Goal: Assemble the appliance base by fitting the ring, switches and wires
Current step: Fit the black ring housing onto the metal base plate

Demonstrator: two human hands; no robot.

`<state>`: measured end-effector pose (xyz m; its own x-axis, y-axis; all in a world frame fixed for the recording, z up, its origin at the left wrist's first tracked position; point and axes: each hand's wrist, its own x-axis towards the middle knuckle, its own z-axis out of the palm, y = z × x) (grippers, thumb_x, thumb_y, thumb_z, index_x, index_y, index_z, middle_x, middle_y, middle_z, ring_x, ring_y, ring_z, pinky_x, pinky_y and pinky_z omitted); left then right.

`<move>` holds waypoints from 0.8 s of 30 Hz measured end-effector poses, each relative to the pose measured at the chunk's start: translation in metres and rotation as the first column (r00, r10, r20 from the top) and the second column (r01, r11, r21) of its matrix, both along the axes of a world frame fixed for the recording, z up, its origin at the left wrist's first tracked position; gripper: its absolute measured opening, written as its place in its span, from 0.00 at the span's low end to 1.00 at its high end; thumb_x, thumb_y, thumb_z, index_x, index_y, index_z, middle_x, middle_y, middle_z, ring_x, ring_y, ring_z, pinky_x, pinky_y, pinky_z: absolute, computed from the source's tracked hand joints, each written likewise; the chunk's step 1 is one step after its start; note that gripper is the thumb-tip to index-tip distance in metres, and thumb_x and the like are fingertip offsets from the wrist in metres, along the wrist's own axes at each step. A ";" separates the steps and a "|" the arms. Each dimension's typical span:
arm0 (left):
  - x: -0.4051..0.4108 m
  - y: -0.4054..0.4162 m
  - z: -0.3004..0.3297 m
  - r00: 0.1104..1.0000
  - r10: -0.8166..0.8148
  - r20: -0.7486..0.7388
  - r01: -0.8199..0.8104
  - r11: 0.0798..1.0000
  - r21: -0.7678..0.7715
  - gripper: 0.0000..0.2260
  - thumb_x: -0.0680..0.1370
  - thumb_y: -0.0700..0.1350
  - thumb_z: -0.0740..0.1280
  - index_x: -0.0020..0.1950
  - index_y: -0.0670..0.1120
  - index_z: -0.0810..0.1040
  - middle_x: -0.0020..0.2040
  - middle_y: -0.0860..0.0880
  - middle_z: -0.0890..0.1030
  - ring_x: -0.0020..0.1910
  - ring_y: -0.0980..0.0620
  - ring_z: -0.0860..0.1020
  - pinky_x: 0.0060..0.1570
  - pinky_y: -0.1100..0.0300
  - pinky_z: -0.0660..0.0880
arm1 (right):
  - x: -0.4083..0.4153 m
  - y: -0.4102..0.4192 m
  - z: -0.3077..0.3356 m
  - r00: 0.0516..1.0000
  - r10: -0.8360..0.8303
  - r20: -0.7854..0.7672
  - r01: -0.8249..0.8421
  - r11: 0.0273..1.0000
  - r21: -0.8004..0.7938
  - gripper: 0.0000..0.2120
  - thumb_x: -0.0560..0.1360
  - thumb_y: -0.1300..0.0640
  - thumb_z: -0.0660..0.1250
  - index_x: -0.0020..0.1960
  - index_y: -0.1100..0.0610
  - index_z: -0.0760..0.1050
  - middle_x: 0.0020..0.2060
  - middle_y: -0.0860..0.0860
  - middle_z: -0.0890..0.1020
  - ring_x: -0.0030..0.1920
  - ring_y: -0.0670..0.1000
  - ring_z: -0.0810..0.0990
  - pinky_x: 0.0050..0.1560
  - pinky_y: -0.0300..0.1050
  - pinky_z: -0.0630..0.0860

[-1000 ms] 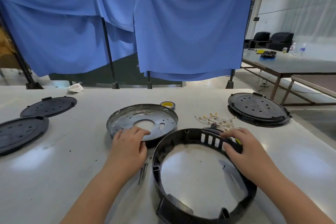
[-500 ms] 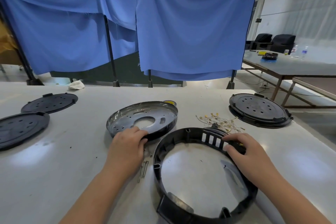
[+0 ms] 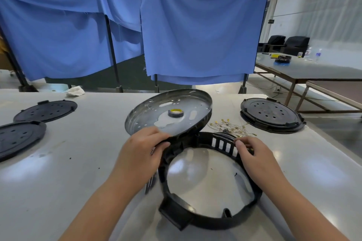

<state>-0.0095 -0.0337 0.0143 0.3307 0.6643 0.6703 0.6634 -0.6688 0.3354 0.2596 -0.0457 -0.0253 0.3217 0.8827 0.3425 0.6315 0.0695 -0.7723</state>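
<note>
Both hands work at the near middle of a glossy white table. At about 10 o'clock from the frame's centre-bottom, the left hand pinches the near rim of a round, shallow silver metal pan with punched holes, fingers curled over its edge, holding it tilted with the far side raised off the table. Through the pan's central cut-out a small roll of dark tape with a yellow core shows on the table behind. The right hand rests at 1 o'clock on the far-right rim of a large black plastic ring with slotted vents, its fingers curled over the rim beside the slots. The ring lies flat on the table directly in front of the person, the pan's low edge just over its far-left rim. A tangle of thin wires with brass terminals lies just beyond the ring at 1 o'clock. Round black perforated plastic plates lie at 2 o'clock and, in a pair, at 9 to 10 o'clock. Blue cloth sheets hang at 12 o'clock. No writing is readable.
</note>
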 end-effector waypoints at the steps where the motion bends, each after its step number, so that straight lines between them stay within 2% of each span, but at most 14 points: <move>1: 0.001 -0.002 0.001 1.000 -0.015 -0.010 0.015 1.000 -0.010 0.06 0.72 0.35 0.73 0.47 0.44 0.84 0.38 0.52 0.79 0.38 0.52 0.77 0.39 0.57 0.74 | -0.002 0.002 0.000 1.000 -0.013 -0.003 0.013 1.000 0.006 0.08 0.79 0.54 0.60 0.46 0.53 0.77 0.43 0.46 0.79 0.48 0.47 0.75 0.47 0.42 0.66; 4: 0.002 -0.006 0.003 0.998 -0.064 -0.030 0.062 0.997 -0.054 0.07 0.73 0.37 0.73 0.48 0.46 0.85 0.39 0.55 0.79 0.39 0.54 0.77 0.39 0.57 0.75 | -0.006 0.006 0.000 0.997 -0.041 -0.072 0.043 0.999 0.030 0.16 0.81 0.51 0.55 0.45 0.58 0.77 0.42 0.51 0.80 0.47 0.51 0.76 0.45 0.46 0.67; 8: 0.006 -0.015 0.008 0.986 -0.155 -0.068 0.148 0.985 -0.091 0.06 0.74 0.40 0.72 0.49 0.49 0.85 0.37 0.63 0.74 0.37 0.61 0.73 0.39 0.65 0.70 | -0.007 0.006 0.003 0.954 -0.027 -0.300 0.041 0.998 0.042 0.14 0.82 0.49 0.54 0.48 0.53 0.77 0.44 0.48 0.81 0.50 0.47 0.78 0.47 0.43 0.69; 12: 0.016 -0.027 0.011 0.966 -0.227 -0.120 0.216 0.971 -0.097 0.07 0.74 0.44 0.67 0.47 0.49 0.85 0.37 0.60 0.75 0.37 0.60 0.71 0.36 0.64 0.71 | 0.006 0.006 0.011 0.821 -0.049 -0.569 -0.001 0.996 -0.086 0.17 0.80 0.44 0.55 0.54 0.53 0.77 0.49 0.51 0.83 0.54 0.51 0.79 0.57 0.51 0.73; 14: 0.021 -0.031 0.010 0.957 -0.248 -0.154 0.236 0.967 -0.094 0.07 0.74 0.45 0.66 0.45 0.49 0.85 0.37 0.57 0.77 0.37 0.57 0.74 0.35 0.62 0.71 | 0.012 0.004 0.014 0.748 -0.050 -0.662 -0.043 0.991 -0.123 0.18 0.78 0.41 0.57 0.53 0.53 0.78 0.47 0.50 0.84 0.51 0.51 0.81 0.55 0.49 0.74; 16: 0.026 -0.035 0.009 0.948 -0.266 -0.174 0.250 0.962 -0.107 0.07 0.74 0.44 0.66 0.45 0.48 0.85 0.37 0.54 0.79 0.37 0.54 0.76 0.35 0.60 0.72 | 0.015 0.001 0.014 0.730 -0.051 -0.681 -0.066 0.987 -0.145 0.16 0.76 0.43 0.63 0.56 0.53 0.77 0.47 0.49 0.83 0.50 0.50 0.81 0.49 0.45 0.75; 18: 0.027 -0.035 0.007 0.941 -0.276 -0.198 0.257 0.959 -0.116 0.07 0.74 0.44 0.67 0.45 0.48 0.85 0.37 0.54 0.80 0.38 0.53 0.77 0.37 0.58 0.75 | 0.016 0.000 0.013 0.736 -0.043 -0.676 -0.081 0.985 -0.151 0.16 0.75 0.52 0.66 0.61 0.55 0.74 0.51 0.52 0.82 0.48 0.51 0.82 0.42 0.42 0.75; 21: 0.026 -0.034 0.004 0.929 -0.300 -0.217 0.254 0.943 -0.213 0.06 0.76 0.44 0.69 0.48 0.51 0.85 0.39 0.57 0.80 0.42 0.57 0.76 0.43 0.56 0.76 | 0.017 -0.004 0.016 0.763 -0.022 -0.646 -0.088 0.986 -0.138 0.19 0.72 0.65 0.63 0.62 0.54 0.75 0.46 0.53 0.81 0.35 0.47 0.79 0.28 0.37 0.71; 22: 0.026 -0.033 0.002 0.927 -0.306 -0.216 0.246 0.933 -0.264 0.06 0.76 0.44 0.70 0.49 0.53 0.85 0.41 0.58 0.81 0.44 0.59 0.76 0.46 0.57 0.75 | 0.017 -0.005 0.017 0.798 -0.013 -0.603 -0.081 0.988 -0.128 0.21 0.71 0.68 0.62 0.61 0.53 0.74 0.43 0.52 0.80 0.32 0.45 0.78 0.25 0.35 0.70; 24: 0.025 -0.032 0.000 0.928 -0.310 -0.208 0.224 0.908 -0.354 0.05 0.75 0.46 0.72 0.48 0.55 0.85 0.41 0.59 0.81 0.45 0.61 0.77 0.48 0.59 0.75 | 0.016 -0.007 0.018 0.865 0.015 -0.501 -0.069 0.994 -0.090 0.23 0.70 0.71 0.61 0.60 0.51 0.73 0.42 0.51 0.80 0.35 0.45 0.78 0.28 0.34 0.72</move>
